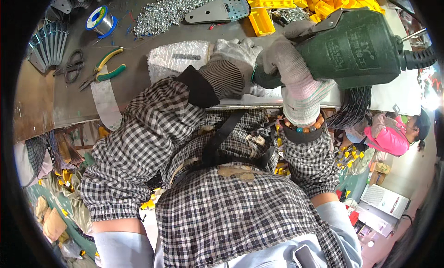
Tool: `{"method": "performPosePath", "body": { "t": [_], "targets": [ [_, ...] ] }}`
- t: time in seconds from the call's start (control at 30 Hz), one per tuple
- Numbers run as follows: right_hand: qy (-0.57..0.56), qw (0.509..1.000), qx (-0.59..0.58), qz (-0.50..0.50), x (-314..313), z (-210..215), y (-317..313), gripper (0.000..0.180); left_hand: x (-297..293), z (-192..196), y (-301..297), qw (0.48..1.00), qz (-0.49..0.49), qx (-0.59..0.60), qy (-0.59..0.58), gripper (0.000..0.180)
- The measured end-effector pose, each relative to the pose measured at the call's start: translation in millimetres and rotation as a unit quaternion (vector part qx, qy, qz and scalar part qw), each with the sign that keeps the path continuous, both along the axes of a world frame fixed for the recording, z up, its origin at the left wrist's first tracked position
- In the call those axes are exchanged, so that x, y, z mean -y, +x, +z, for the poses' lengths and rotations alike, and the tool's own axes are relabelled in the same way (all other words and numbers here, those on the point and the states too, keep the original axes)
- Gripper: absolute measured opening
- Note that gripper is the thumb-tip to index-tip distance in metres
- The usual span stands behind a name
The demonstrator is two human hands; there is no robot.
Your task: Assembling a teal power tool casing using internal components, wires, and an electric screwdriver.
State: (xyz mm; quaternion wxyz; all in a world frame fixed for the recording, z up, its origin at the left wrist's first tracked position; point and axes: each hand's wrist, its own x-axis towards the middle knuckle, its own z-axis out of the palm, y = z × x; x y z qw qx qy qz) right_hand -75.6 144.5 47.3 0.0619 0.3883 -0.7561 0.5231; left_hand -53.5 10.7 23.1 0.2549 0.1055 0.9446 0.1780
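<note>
My left hand, in a grey work glove, is closed at the right end of a pale, silvery plate with a dark slot; the plate's surface looks crinkled, like clear wrapping. My right hand, gloved too, grips a dark green corded power drill. The drill's front end points left and down, close beside my left hand. What lies right under that front end is hidden by my gloves. Above, a grey metal bracket with holes lies beside a yellow plastic part.
Green-handled pliers, scissors, a solder wire spool and fanned metal blades lie at left. Small metal fasteners are heaped behind, yellow parts at back right. Black wires hang off the edge. A person in pink is at right.
</note>
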Motion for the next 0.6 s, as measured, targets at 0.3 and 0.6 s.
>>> {"method": "performPosePath", "body": {
  "t": [0.3,0.6],
  "targets": [
    [-0.077,0.996,0.042,0.012,-6.5,-14.7,-7.9,0.034,-12.2,7.6,-9.0,0.997,0.075,0.017,-0.012,0.047],
    [-0.103,0.953,-0.068,0.275,-34.7,67.4,-50.5,0.024,-17.6,11.5,-10.1,0.995,0.051,-0.073,-0.043,0.081]
  ]
}}
